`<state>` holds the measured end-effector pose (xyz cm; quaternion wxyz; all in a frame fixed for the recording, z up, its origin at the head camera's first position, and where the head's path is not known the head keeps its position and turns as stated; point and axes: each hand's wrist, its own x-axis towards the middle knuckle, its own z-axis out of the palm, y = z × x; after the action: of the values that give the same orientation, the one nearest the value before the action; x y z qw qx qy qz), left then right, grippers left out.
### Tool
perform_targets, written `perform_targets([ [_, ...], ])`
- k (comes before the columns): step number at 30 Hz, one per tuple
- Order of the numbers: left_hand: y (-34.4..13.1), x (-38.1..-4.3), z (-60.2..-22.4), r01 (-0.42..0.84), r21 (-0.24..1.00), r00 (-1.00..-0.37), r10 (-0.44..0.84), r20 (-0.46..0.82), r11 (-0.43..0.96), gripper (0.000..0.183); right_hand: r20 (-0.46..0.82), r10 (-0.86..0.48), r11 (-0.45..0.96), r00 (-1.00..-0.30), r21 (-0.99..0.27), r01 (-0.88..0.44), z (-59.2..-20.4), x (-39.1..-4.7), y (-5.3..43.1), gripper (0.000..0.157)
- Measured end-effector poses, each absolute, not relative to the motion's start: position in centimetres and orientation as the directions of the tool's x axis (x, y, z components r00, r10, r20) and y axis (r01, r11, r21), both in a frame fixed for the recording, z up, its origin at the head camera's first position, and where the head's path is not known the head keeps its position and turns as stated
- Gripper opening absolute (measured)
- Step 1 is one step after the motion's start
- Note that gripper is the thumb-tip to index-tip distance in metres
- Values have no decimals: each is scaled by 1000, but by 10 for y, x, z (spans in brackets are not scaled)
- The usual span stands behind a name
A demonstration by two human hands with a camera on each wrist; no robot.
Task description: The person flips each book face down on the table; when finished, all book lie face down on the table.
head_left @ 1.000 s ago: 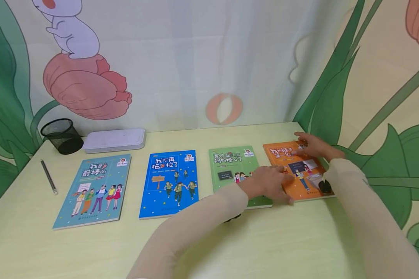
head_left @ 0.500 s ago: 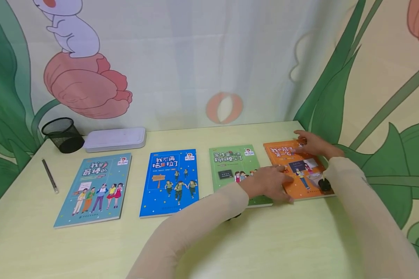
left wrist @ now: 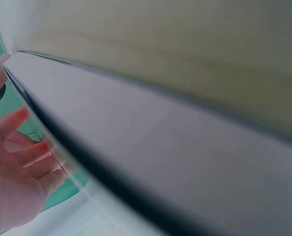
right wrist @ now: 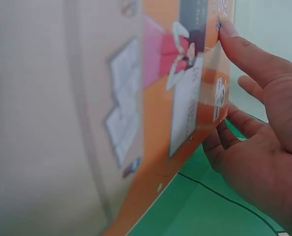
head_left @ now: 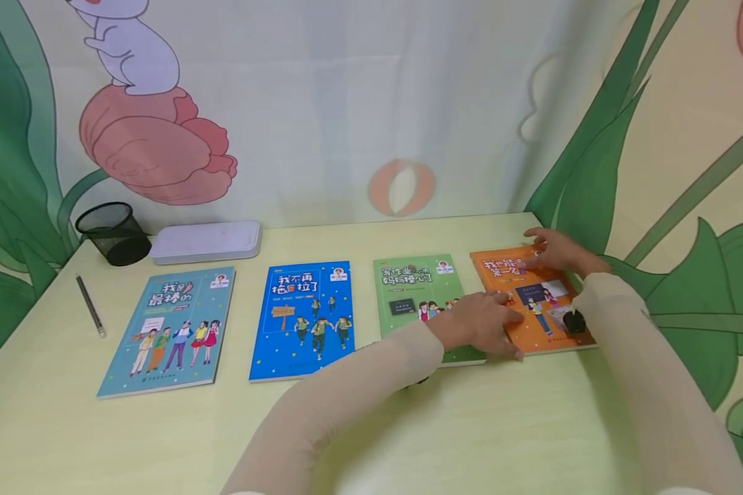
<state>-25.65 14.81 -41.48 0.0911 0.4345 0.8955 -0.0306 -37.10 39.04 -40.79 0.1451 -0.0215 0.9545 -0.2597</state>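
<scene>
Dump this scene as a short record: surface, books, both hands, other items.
surface: pale table
books: four, flat, covers up
order, left to right: teal book, blue book, green book, orange book
left hand: at the left side of the orange book, hiding part of the green one
right hand: at the orange book's far right corner, thumb on its cover
other items: pencil left of teal book; black mesh cup and pale case behind it

Soft light leaves faint shadows on the table (head_left: 483, 433) beside the sleeves (head_left: 340, 392), while the left wrist view blurs up close and pale haze veils part of the orange book (right wrist: 158, 98) in the right wrist view.
</scene>
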Motion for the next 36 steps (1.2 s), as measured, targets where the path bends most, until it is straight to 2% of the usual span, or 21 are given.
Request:
perform_targets([
  [8, 149, -256, -413, 793, -1, -598, 777, -197, 610, 73, -307, -102, 872, -946, -485, 63, -402, -373, 389, 86],
  [14, 151, -256, -413, 792, -1, -598, 775, -206, 611, 73, -341, -86, 847, -936, -519, 112, -400, -374, 394, 90],
  [26, 150, -256, -414, 769, 5, -623, 751, -218, 639, 74, -318, -153, 840, -936, -541, 47, -401, -374, 399, 86],
  [36, 150, -256, -413, 767, 15, -624, 751, -217, 642, 74, -321, -218, 848, -922, -530, -17, -375, -366, 400, 82],
])
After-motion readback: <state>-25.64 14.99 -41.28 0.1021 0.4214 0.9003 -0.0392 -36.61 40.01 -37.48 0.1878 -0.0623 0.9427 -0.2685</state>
